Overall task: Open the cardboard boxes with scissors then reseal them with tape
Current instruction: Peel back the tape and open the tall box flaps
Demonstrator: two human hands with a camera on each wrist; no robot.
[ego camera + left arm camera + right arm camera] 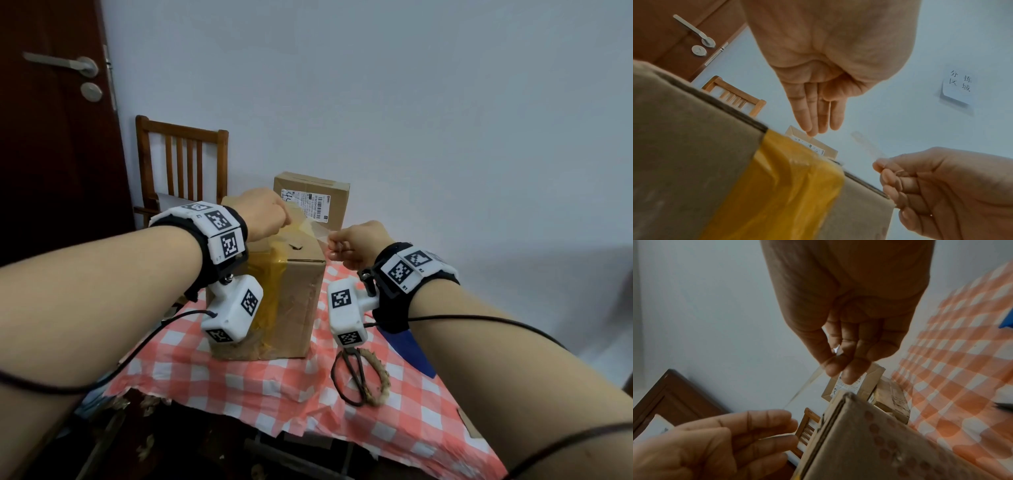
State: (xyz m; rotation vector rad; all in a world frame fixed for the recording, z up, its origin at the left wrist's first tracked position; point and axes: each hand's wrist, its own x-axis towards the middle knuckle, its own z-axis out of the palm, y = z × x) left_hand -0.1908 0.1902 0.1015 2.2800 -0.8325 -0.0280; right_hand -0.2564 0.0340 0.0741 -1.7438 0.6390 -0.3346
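Observation:
A tall cardboard box (298, 301) with a band of yellow tape (270, 274) stands on the checked tablecloth (239, 377). My right hand (334, 245) is just right of the box's top corner and pinches one end of a clear tape strip (313, 228) between thumb and forefinger (840, 368). The strip runs taut back over the box top toward my left hand (286, 219). That hand hovers at the top of the box with fingers (816, 116) straight and together; I cannot tell whether they touch the strip. Dark scissors (354, 373) lie on the cloth below my right wrist.
A smaller box (311, 200) with a shipping label stands behind the tall one. A wooden chair (181, 164) and a dark door (51, 137) are at back left. A blue object (411, 346) lies under my right forearm. The cloth's torn front edge (274, 421) is near me.

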